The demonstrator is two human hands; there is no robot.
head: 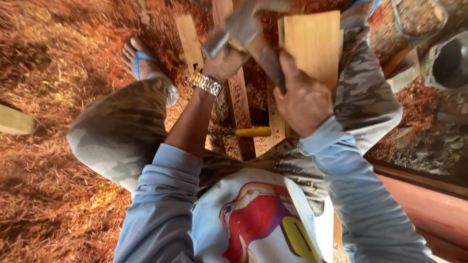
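My right hand [303, 100] is closed around the wooden handle of a hammer [261, 53]. Its grey metal head [233, 30] is blurred and hangs just above my left hand [224, 63]. That hand wears a metal watch [207, 84], and its fingers curl around a small tan-ended tool that sits on top of a narrow upright wooden strip [240, 104]. The hammer head hides most of that tool. A pale flat board [314, 41] stands right behind my right hand, between my knees.
A yellow-handled tool [251, 132] lies across the strips between my legs. Another plank [189, 41] lies beside my foot in a blue sandal [141, 58]. Reddish wood shavings [58, 97] cover the ground. A grey machine housing [446, 61] stands at the right.
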